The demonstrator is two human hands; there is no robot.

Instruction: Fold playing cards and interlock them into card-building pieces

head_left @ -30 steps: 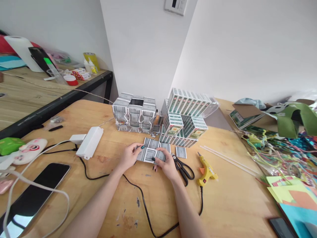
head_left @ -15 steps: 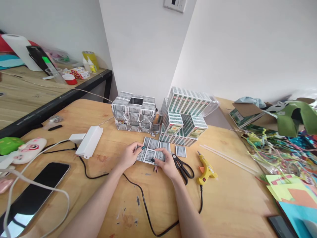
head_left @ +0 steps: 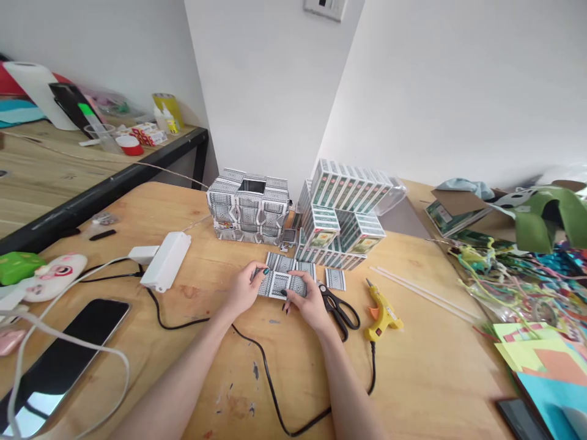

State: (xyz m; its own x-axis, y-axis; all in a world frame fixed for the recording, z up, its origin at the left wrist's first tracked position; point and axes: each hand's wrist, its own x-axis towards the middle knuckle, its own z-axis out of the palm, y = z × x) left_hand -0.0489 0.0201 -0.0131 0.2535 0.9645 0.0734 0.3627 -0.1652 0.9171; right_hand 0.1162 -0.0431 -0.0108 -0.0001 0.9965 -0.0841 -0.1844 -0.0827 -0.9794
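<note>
Patterned grey-and-white playing cards (head_left: 280, 283), joined in a strip, are held between my two hands a little above the table. My left hand (head_left: 246, 286) pinches the strip's left end between thumb and fingers. At the right end, my right hand (head_left: 306, 300) grips it, thumb on top and fingers partly hidden. More patterned cards (head_left: 284, 263) lie just behind the strip, and a single card (head_left: 335, 279) rests to the right. Black scissors (head_left: 340, 311) lie beside my right hand. Farther right is a yellow glue gun (head_left: 381, 315) with its black cord.
A hollow block built of folded cards (head_left: 249, 211) stands at the back. Right of it are stacked card boxes (head_left: 339, 214). A white power strip (head_left: 166, 261) and a phone (head_left: 68, 357) lie left. Two clear glue sticks (head_left: 422, 293) and colourful craft scraps (head_left: 518, 275) are at right.
The left end of the card strip has tilted slightly, with my left hand's fingers shifting a little on it. My right hand stays almost in place.
</note>
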